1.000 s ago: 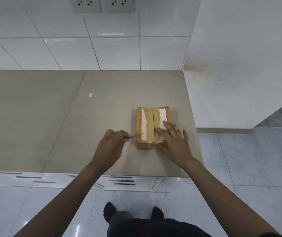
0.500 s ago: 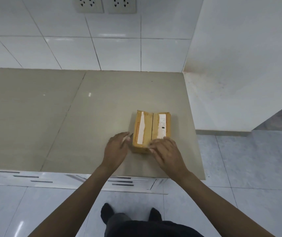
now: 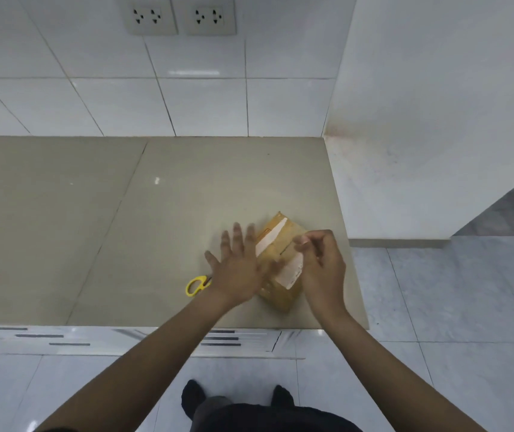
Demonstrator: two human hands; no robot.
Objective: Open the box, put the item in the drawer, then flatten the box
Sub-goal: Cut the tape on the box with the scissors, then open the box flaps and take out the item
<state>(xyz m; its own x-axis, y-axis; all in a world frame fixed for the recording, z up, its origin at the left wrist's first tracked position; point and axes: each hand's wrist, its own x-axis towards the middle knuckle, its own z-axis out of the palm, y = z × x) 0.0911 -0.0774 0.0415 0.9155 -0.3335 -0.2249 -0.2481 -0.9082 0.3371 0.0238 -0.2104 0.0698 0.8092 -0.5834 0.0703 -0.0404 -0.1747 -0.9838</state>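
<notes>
Counter (image 3: 99,232) fills the middle of the frame, and the box (image 3: 276,261) sits lower right of centre on it, close to the front edge. It's swung round since half a second ago: it was square to me then, now it's angled with one corner pointing up-right.

My left hand (image 3: 238,269) is flat with the fingers spread wide, gripping nothing, just pressing on the box's left side. A second ago it was closed around the scissors. My right hand (image 3: 321,266) is up on the right edge of the box with fingertips bunched together, looks like I'm pinching the tape or the label edge, though it's blurry so don't quote me.

Scissors (image 3: 198,285) are now lying on the counter just left of my left wrist, yellow handles showing.

So I reckon the cutting's finished and I'm on to pulling the flaps open. Item's still inside, drawer untouched.
</notes>
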